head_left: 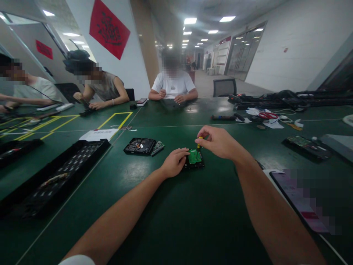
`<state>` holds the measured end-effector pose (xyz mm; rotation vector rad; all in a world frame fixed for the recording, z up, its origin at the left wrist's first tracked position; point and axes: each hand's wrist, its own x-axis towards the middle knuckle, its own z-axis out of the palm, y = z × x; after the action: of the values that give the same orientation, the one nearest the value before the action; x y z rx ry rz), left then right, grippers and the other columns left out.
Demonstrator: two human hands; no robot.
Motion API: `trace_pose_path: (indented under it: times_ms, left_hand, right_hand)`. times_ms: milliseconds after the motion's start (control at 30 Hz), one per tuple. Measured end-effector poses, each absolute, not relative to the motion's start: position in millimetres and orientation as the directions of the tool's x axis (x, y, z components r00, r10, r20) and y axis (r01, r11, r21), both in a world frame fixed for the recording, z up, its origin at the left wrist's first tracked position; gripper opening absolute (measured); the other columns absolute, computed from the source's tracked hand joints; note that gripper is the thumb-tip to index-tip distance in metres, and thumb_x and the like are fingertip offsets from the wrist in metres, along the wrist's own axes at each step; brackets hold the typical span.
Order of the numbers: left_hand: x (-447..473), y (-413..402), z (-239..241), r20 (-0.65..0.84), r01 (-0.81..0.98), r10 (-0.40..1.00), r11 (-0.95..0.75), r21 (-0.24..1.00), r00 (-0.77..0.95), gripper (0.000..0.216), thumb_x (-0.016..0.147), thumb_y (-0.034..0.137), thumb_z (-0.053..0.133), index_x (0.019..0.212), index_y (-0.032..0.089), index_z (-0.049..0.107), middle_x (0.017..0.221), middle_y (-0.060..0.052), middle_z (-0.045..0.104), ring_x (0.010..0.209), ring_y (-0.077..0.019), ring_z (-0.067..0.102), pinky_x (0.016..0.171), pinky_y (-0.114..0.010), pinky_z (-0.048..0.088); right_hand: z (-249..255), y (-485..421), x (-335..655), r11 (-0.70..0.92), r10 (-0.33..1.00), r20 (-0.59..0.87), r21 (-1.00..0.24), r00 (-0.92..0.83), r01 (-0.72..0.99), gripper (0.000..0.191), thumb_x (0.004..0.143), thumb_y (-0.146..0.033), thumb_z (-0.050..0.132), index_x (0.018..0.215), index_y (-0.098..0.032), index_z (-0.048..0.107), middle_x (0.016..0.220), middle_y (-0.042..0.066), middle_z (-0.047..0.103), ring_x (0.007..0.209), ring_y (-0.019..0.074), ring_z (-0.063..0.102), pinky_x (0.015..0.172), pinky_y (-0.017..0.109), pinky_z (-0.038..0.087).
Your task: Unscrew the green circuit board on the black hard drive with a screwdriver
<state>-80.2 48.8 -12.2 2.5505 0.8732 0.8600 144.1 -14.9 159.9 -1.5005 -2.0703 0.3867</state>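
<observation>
A hard drive (pixel 202 163) with a green circuit board facing up lies on the green table in front of me. My left hand (pixel 173 162) grips its left edge, with the fingers reaching over the top corner. In my right hand (pixel 216 140) is a small screwdriver (pixel 198 147) with a yellow and black handle, pinched between the fingers. The screwdriver stands nearly upright with its shaft down over the green board. To the left of my left hand lie another hard drive (pixel 140 146) and a loose circuit board (pixel 158 147).
A long black tray (pixel 95 152) occupies the left side. At right are a device with a lit screen (pixel 299 200), another drive with a circuit board (pixel 306 147), and a dark tool (pixel 223 117). Across the table, a person (pixel 173 85) sits; two more people work at left.
</observation>
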Motion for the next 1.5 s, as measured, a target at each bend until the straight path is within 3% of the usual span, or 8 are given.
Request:
trace_pose_path:
  times_ms: [467,1100,1500]
  left_hand:
    - [-80,47,-12,0.469,0.442,0.630,-0.773,0.454,0.619,0.034,0.101,0.020,0.047,0.129,0.022,0.068,0.142,-0.010,0.064,0.138,-0.0244,0.055,0.120,-0.054,0.041]
    - [-82,45,-4,0.378,0.542,0.681,-0.730,0.416,0.627,0.039,0.103,0.027,0.050,0.140,0.030,0.062,0.152,-0.006,0.056,0.143,-0.0272,0.048,0.122,-0.059,0.033]
    - [-83,44,0,0.357,0.541,0.689,-0.721,0.433,0.631,0.039,0.103,0.028,0.050,0.140,0.030,0.062,0.152,-0.006,0.055,0.144,-0.0279,0.047,0.122,-0.058,0.034]
  right_hand:
    - [154,-9,154,0.324,0.946,0.219,-0.617,-0.239,0.717,0.020,0.091,-0.039,0.069,0.100,-0.021,0.070,0.093,0.005,0.075,0.080,0.0188,0.067,0.069,0.028,0.045]
    - [149,4,170,0.258,0.963,0.144,-0.746,-0.229,0.615,0.019,0.094,-0.041,0.067,0.102,-0.024,0.068,0.096,0.004,0.073,0.078,0.0174,0.066,0.067,0.029,0.046]
    - [152,6,170,0.257,0.964,0.144,-0.726,-0.225,0.637,0.019,0.092,-0.041,0.068,0.100,-0.024,0.070,0.091,0.003,0.074,0.077,0.0181,0.067,0.068,0.030,0.047]
